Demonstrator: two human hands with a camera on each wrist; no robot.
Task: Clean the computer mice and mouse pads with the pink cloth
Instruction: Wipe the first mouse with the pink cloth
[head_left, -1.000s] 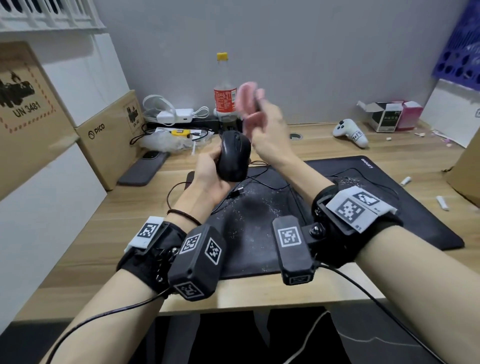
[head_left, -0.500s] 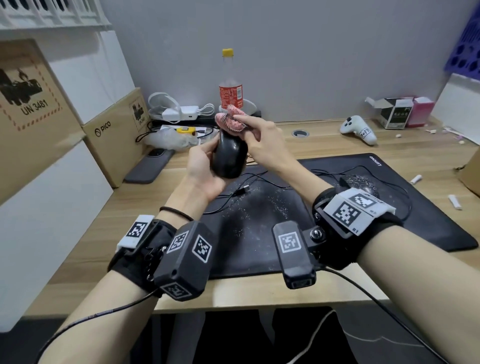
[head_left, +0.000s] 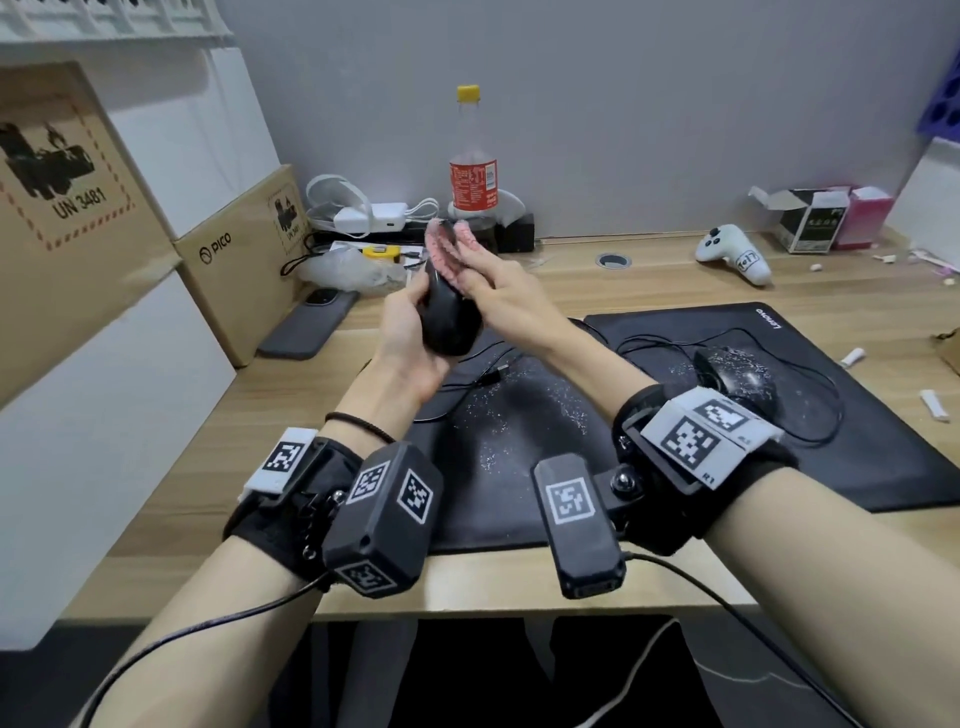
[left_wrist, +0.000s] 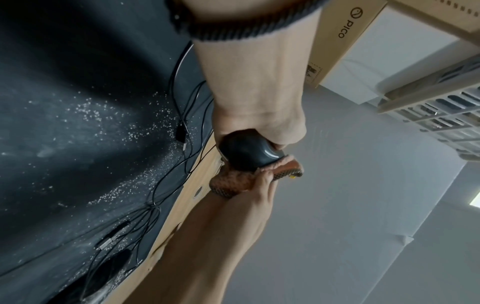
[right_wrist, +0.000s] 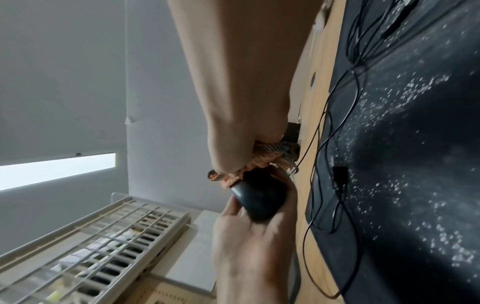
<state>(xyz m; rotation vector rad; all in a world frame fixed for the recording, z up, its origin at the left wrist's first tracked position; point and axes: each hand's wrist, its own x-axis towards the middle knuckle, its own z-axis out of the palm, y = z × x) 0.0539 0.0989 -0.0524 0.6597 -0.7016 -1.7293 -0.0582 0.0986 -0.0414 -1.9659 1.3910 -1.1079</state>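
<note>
The smooth black plastic computer mouse (head_left: 448, 317) was held up in the air above the far left edge of the large black fabric mouse pad (head_left: 524, 441), clear of its surface. The left hand (head_left: 402, 345) cupped it from the left and below, fingers (right_wrist: 235, 207) curled round its body. Against the mouse's far end lay the crumpled pink knitted cloth (head_left: 448, 248), pressed there by the right hand (head_left: 501, 293), whose fingers (left_wrist: 263, 183) were bent round the cloth and gripped it.

The mouse pad lay flat on the light wooden worktop (head_left: 197, 431) and was strewn with white specks across its middle. On its right part sat a second black mouse (head_left: 737, 371), also dusted with white specks, with thin black cables (head_left: 654, 345) looping over the pad beside it. Beyond the pad's far edge, by the grey wall, stood a clear plastic bottle with a red label and yellow cap (head_left: 471, 156). Left of the pad a dark phone (head_left: 306, 325) lay on the worktop next to a brown cardboard box marked PICO (head_left: 234, 254). Past the pad's far right corner rested a white game controller (head_left: 732, 254), and small white scraps (head_left: 932, 404) lay on the worktop to the pad's right
</note>
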